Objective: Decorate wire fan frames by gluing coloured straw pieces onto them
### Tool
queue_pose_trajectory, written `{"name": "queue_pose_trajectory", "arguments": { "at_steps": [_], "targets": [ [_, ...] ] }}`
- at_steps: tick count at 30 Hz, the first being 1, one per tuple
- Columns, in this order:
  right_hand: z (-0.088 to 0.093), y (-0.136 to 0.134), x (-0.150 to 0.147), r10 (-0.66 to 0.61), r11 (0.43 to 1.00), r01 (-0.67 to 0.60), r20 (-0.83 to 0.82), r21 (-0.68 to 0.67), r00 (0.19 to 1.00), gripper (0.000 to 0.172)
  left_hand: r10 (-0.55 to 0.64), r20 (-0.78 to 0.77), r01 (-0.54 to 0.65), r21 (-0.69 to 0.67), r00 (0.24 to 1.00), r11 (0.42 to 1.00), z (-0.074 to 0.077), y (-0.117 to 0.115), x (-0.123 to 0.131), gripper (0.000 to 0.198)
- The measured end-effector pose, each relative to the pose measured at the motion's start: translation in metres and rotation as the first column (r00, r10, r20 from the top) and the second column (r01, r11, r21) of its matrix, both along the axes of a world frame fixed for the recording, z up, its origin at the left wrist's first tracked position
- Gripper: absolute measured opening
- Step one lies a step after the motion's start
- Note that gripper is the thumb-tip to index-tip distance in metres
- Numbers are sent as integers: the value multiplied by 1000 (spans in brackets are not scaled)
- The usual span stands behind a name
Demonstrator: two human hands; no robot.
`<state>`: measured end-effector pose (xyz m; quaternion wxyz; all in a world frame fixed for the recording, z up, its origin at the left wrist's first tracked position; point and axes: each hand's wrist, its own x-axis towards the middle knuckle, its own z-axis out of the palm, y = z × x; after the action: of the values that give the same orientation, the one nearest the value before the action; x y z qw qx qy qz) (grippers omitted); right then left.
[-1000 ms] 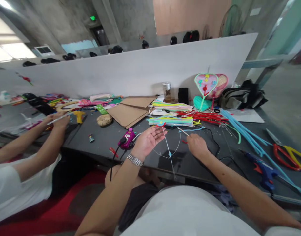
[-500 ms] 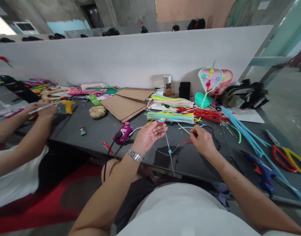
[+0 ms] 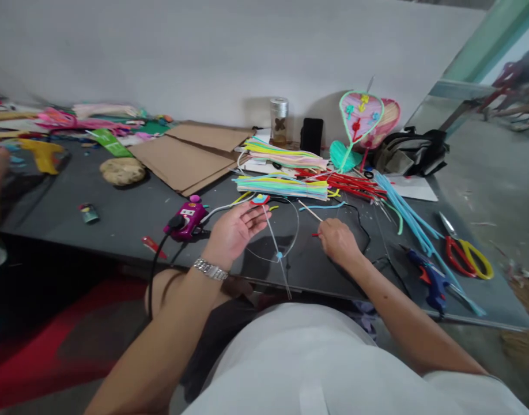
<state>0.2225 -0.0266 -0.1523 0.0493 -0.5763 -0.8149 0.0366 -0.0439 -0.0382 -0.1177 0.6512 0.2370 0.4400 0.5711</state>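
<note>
My left hand [image 3: 232,233], palm up with a metal watch on the wrist, holds a thin wire hoop with a straight stem [image 3: 284,275] at its top end. A small red, blue and yellow ornament [image 3: 260,199] sits at the fingertips, and a light-blue knot [image 3: 279,255] joins stem and hoop lower down. To the right, my right hand [image 3: 339,241] is closed around a thin wooden stick [image 3: 310,210] that points up and left toward the hoop. Its tip appears apart from the ornament.
Bundles of pastel pipe cleaners [image 3: 286,187] and red ones [image 3: 355,184] lie beyond my hands. A purple power socket [image 3: 187,219] is at left. On the right are a blue glue gun [image 3: 433,282] and scissors [image 3: 467,253]. Cardboard [image 3: 189,161] and a glass bottle [image 3: 279,124] stand farther back.
My view has turned right and down, so the table things appear shifted left and the neighbouring person is mostly out of sight. Both hands keep their holds; the right hand is slightly nearer the hoop.
</note>
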Motion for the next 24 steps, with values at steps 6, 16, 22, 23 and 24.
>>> {"name": "queue_pose_trajectory", "arguments": {
  "at_steps": [6, 16, 22, 23, 24],
  "targets": [
    [-3, 5, 2, 5, 1000, -5, 3, 31, 1000, 22, -10, 36, 10, -3, 999, 1000, -2, 0, 3, 18],
    [-8, 6, 10, 29, 997, -24, -63, 78, 998, 14, 10, -13, -10, 19, 1000, 1000, -9, 0, 3, 20],
    [24, 0, -32, 296, 911, -33, -596, 412, 747, 9, 22, -75, -17, 69, 997, 997, -10, -1, -2, 23],
    [30, -1, -46, 377, 877, -62, -602, 477, 704, 10, 22, -73, -17, 68, 997, 998, -9, -2, -1, 24],
    [35, -1, -60, 448, 839, -97, -579, 535, 681, 11, 24, -67, -20, 66, 997, 998, -7, -3, 0, 26]
  ]
}}
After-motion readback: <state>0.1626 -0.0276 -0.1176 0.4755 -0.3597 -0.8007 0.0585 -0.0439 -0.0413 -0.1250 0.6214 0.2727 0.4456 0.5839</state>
